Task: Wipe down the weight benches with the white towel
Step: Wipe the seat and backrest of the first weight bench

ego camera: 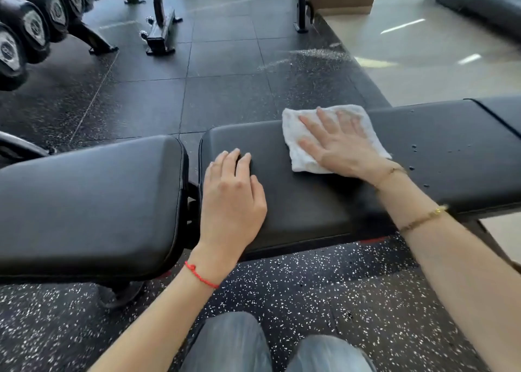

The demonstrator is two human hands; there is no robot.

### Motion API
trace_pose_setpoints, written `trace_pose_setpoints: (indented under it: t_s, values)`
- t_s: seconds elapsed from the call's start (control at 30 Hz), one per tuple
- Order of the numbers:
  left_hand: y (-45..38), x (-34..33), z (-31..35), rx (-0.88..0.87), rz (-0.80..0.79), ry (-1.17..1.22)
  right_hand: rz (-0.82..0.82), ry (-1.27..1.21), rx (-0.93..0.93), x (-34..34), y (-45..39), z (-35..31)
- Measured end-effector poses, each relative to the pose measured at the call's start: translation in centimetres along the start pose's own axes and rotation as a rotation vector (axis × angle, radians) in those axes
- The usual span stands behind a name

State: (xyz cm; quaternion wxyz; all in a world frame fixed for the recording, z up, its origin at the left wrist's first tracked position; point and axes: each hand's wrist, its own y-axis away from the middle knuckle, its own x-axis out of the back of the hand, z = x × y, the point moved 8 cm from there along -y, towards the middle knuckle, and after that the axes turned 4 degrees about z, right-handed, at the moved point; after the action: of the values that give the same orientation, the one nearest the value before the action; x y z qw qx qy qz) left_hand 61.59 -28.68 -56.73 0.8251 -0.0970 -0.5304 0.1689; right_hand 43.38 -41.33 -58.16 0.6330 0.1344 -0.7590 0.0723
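Flat, the right hand [342, 146] presses the white towel [298, 137] onto the bench [451, 157].

speckled black rubber floor [310, 292] w/ dumbbell rack [31, 30] far left, glossy pale tiles [423, 47] far right.

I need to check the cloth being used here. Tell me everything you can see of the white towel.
The white towel looks like soft, nubbly terry cloth, folded into a rough square pad with slightly rumpled edges. It lies flat on the long black bench pad, near that pad's far edge. The right hand presses on it with straight, spread fingers, covering its middle and right part, so only its left side and corners show. Water droplets sit on the pad just to its right. No stains are visible on it.
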Motion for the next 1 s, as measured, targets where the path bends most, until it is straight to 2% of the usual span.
trace_pose_setpoints:
  t_s: [0.1,0.23,0.47,0.63,0.73,0.9,1.0]
  values:
    - [0.1,0.0,-0.2,0.010,0.001,0.006,-0.004,-0.007,0.030,-0.7,0.5,-2.0]
    - [0.2,0.2,-0.3,-0.003,-0.008,0.034,0.045,0.006,0.144,-1.4,5.2,-3.9]
    - [0.2,0.4,-0.4,0.010,-0.009,0.046,0.074,0.031,0.122,-0.5,10.2,-1.2]
    - [0.3,0.2,0.1,0.003,0.021,-0.028,0.050,0.004,0.053,0.3,5.8,1.7]
    - [0.3,0.2,0.5,-0.009,0.036,-0.052,-0.001,-0.007,0.047,0.5,2.0,1.3]
    - [0.3,0.6,0.6,0.008,0.062,-0.100,0.000,-0.004,0.261,-0.1,4.9,-1.5]
    - [0.6,0.6,0.9,0.033,0.064,-0.176,0.031,0.005,0.379,-0.2,9.2,-0.1]
